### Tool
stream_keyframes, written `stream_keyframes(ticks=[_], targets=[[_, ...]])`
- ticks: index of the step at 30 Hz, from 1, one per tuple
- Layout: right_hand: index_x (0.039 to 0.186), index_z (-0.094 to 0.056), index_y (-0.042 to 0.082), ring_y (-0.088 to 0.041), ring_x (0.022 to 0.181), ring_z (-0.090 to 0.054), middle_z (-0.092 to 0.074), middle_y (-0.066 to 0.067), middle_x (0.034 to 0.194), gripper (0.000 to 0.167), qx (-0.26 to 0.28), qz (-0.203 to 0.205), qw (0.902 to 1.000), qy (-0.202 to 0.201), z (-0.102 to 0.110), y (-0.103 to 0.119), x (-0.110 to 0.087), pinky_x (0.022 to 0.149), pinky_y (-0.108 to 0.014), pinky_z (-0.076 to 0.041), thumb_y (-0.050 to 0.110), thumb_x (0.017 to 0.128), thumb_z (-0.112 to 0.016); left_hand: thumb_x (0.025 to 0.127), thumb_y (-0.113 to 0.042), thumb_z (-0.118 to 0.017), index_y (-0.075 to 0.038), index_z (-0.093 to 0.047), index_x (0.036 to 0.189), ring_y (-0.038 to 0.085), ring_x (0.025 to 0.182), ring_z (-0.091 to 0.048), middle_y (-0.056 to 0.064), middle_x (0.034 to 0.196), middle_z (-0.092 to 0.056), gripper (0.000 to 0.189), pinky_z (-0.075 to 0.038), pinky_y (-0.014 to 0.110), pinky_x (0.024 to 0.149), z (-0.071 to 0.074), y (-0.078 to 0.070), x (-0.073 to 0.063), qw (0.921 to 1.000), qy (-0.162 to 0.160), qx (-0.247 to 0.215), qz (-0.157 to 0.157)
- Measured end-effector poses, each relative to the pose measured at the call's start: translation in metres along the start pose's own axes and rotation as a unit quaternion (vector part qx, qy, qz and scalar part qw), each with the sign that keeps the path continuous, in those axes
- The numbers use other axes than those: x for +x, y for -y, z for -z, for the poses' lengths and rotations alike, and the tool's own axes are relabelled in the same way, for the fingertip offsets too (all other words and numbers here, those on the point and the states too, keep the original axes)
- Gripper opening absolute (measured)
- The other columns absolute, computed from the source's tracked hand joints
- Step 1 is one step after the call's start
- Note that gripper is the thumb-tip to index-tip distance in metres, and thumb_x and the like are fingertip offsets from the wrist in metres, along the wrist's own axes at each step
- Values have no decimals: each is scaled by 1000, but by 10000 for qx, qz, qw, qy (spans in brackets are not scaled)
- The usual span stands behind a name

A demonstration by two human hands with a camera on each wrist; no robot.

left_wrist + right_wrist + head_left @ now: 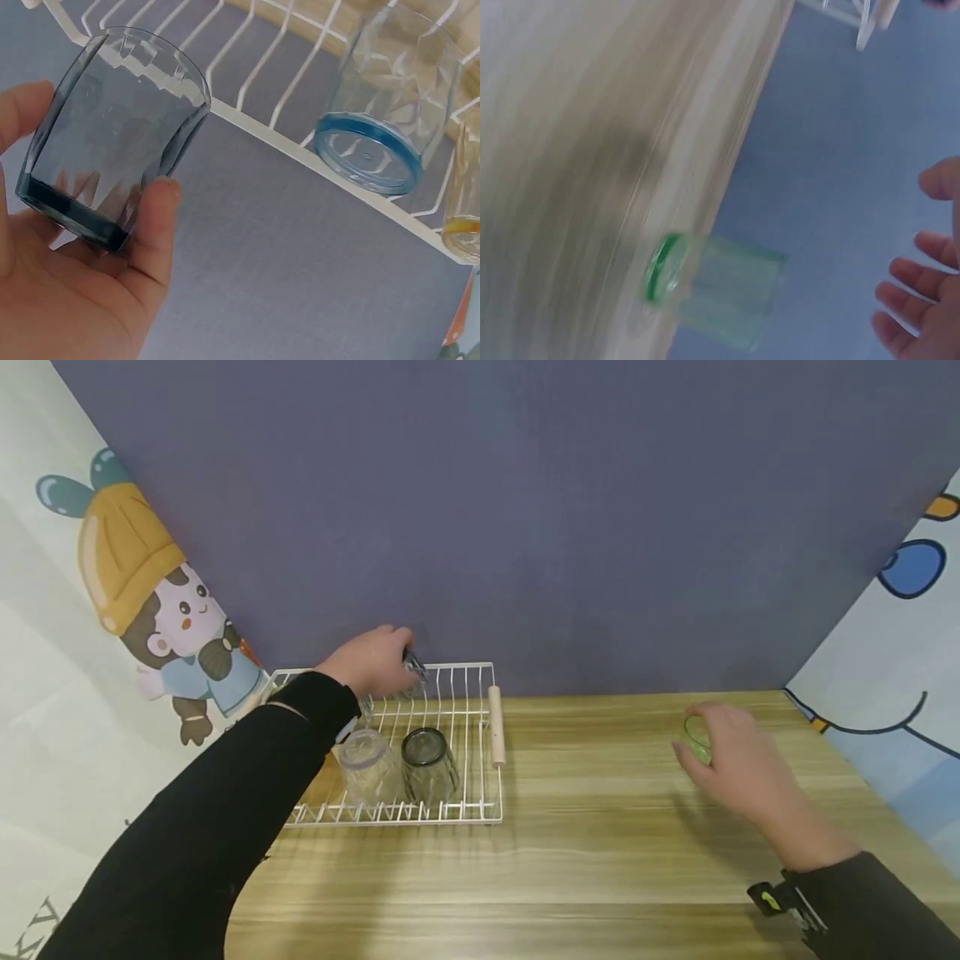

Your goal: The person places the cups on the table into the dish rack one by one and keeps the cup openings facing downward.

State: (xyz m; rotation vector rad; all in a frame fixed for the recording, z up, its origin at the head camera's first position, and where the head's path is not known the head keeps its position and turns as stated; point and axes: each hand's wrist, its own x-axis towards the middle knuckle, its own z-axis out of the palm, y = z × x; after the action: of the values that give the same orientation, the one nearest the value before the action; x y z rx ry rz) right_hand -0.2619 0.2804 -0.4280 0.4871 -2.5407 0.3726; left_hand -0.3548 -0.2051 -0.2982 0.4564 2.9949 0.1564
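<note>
My left hand (371,662) grips a smoky grey-blue glass (112,135) above the back of the white wire rack (480,818). In the left wrist view, fingers and thumb lie on opposite sides of that glass, its thick base towards the palm. On the right, a green glass (735,285) stands upright on the wooden table, partly covered by my right hand (738,760) in the head view. The right wrist view shows space between this glass and the spread fingers of the right hand.
Upturned in the rack are a clear glass (367,768), a dark grey glass (429,768), a blue-based glass (375,127) and an amber-based glass (463,210). A wooden handle (497,727) forms the rack's right side. Behind the table (585,835) rises a blue-grey wall (540,527).
</note>
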Motion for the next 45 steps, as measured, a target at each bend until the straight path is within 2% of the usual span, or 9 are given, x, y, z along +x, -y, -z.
stream_keyframes(ticks=[6, 8, 14, 20, 22, 27, 32, 40, 45], targets=[[126, -53, -18, -59, 110, -48, -53, -40, 120, 50, -71, -722, 9970, -253, -1, -26, 4, 91, -70, -39, 20, 95, -65, 96, -36, -71, -6, -53, 143, 37, 123, -53, 19, 139, -51, 59, -49, 53, 95, -3, 8, 4, 9994, 276, 193, 76], [127, -52, -18, -59, 110, -48, -52, -40, 121, 51, -99, -826, 9964, -146, -2, -31, 5, 91, -70, -38, 20, 95, -65, 95, -36, -73, -6, -55, 142, 37, 122, -54, 20, 138, -53, 59, -49, 53, 95, -7, 10, 5, 9990, 354, 278, 29], [132, -50, -17, -61, 114, -46, -48, -41, 130, 59, -146, -1101, 9934, 288, -10, -44, 9, 93, -73, -37, 29, 98, -64, 91, -31, -76, -6, -61, 131, 32, 106, -59, 14, 119, -63, 49, -48, 50, 84, -18, 12, 7, 9967, 583, 534, -176], [139, -45, -17, -64, 121, -40, -42, -44, 137, 73, -80, -1292, 9889, 735, -17, -56, 11, 96, -77, -34, 45, 102, -57, 92, -24, -74, -4, -58, 139, 37, 121, -58, 18, 133, -61, 53, -50, 53, 96, -26, 6, 11, 9930, 716, 860, -375], [141, -43, -17, -64, 123, -37, -40, -44, 139, 77, -71, -1351, 9874, 817, -19, -59, 11, 98, -77, -32, 48, 102, -56, 92, -23, -75, -3, -58, 137, 37, 119, -59, 19, 132, -61, 52, -50, 53, 95, -27, 4, 11, 9924, 693, 936, -407], [142, -43, -16, -64, 123, -38, -40, -43, 140, 79, -126, -1361, 9867, 885, -23, -63, 12, 97, -77, -33, 51, 102, -57, 91, -25, -80, -3, -59, 136, 35, 117, -59, 17, 128, -62, 54, -51, 50, 93, -30, 3, 12, 9912, 701, 1062, -354], [142, -43, -17, -65, 122, -38, -40, -44, 138, 82, -243, -1352, 9833, 1193, -29, -65, 10, 97, -77, -34, 54, 102, -55, 88, -25, -84, -3, -59, 136, 35, 116, -60, 15, 125, -64, 58, -52, 50, 95, -34, 6, 15, 9906, 635, 1150, -385], [144, -41, -17, -63, 126, -38, -39, -44, 140, 81, -158, -1215, 9799, 1577, -40, -69, 10, 99, -76, -35, 53, 103, -54, 87, -22, -85, -3, -59, 138, 35, 116, -61, 15, 124, -66, 60, -51, 50, 97, -34, 4, 18, 9887, 743, 1233, -407], [147, -38, -15, -63, 128, -36, -36, -44, 143, 88, -79, -1155, 9768, 1802, -47, -73, 12, 99, -76, -36, 60, 103, -50, 86, -22, -86, -3, -60, 135, 35, 114, -63, 14, 120, -67, 58, -52, 49, 96, -36, 4, 19, 9877, 782, 1287, -424]])
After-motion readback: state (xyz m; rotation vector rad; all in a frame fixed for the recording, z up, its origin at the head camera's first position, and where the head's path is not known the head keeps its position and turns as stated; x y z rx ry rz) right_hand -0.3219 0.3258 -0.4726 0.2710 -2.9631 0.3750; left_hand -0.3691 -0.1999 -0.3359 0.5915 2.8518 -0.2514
